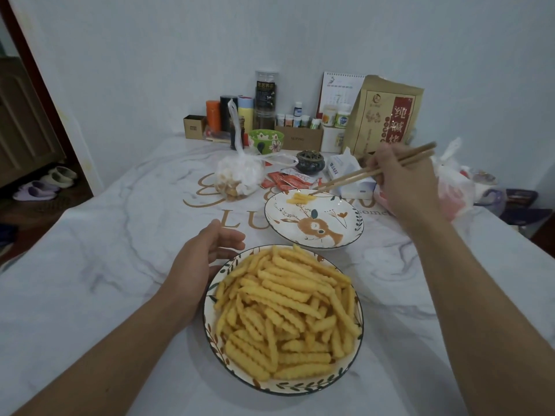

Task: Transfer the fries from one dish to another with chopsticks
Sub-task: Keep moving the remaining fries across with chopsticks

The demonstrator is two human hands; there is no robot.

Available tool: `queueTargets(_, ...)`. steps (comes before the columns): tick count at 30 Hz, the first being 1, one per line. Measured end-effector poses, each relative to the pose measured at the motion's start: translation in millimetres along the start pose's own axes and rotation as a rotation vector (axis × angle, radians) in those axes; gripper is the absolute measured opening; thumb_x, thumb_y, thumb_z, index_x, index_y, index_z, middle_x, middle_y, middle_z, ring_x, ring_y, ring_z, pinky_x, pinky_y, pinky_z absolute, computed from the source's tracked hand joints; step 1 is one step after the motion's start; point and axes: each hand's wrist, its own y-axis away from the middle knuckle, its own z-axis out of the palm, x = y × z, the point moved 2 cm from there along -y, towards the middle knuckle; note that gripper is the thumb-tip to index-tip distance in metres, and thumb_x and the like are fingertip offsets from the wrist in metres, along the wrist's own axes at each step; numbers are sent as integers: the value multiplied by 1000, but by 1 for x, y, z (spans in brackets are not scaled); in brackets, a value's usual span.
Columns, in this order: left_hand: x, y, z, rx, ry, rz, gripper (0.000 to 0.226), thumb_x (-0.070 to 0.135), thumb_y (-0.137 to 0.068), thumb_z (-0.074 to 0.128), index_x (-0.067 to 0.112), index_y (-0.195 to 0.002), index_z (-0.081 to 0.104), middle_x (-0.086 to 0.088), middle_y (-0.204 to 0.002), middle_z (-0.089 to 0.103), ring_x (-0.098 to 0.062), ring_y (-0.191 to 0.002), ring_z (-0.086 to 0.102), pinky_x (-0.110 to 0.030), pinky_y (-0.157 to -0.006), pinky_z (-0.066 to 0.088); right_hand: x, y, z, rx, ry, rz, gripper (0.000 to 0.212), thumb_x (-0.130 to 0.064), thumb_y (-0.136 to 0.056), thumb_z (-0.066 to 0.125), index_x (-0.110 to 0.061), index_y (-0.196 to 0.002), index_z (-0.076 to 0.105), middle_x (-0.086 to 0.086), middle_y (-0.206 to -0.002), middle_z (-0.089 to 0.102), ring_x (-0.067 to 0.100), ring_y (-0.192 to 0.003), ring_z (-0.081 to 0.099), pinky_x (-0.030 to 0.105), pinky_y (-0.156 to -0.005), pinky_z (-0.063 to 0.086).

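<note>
Crinkle-cut fries (285, 313) heap the near leaf-rimmed dish (210, 328); beyond it, the deer-patterned dish (345, 232) holds a few fries (298, 199) — wooden chopsticks (360, 172) tips touching them.

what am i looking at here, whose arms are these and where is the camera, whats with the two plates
There is no machine here. A person wears one wide-angle camera on the head, looking forward and down, so both arms reach in from the bottom of the picture.

The right hand holds a pair of wooden chopsticks, with the tips down at a few fries on the far dish, which has a deer drawn on it.

The left hand lies open beside the near dish, touching or almost touching its rim. That dish is piled with crinkle-cut fries.

Both dishes stand on a marbled white table. At the far end, by the wall, are jars, small bottles, boxes, plastic bags and a brown paper bag.
</note>
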Motion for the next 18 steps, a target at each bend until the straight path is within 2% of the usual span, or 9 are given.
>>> queueTargets(2,0,0,0,0,-3,0,53,44,-109,39,9,-100,78,-8,-102,78,-16,-89,70,-35,-83,55,20,0,6,-23,17,3,34,-33,-104,54,-15,-80,71,0,-64,60,9,-54,51,24,-51,42)
queueTargets(5,0,0,0,1,-5,4,53,43,-110,39,9,-100,78,-9,-104,78,-15,-88,70,-35,-83,54,40,4,17,-82,34,5,34,-31,-105,51,-14,-84,71,4,-63,57,15,-55,51,31,-52,41)
queueTargets(13,0,-1,1,-4,2,10,53,43,-110,38,7,-103,76,-7,-102,78,-9,-79,70,-30,-75,53,60,14,37,-132,68,-26,36,-33,-107,49,-13,-89,74,-2,-60,56,11,-53,50,26,-49,38)
queueTargets(18,-1,-2,0,-11,-2,15,53,43,-110,38,9,-102,77,-9,-105,78,-13,-85,71,-35,-82,54,48,14,32,-89,23,22,42,-33,-107,47,-14,-77,70,0,-57,56,10,-49,48,22,-44,37)
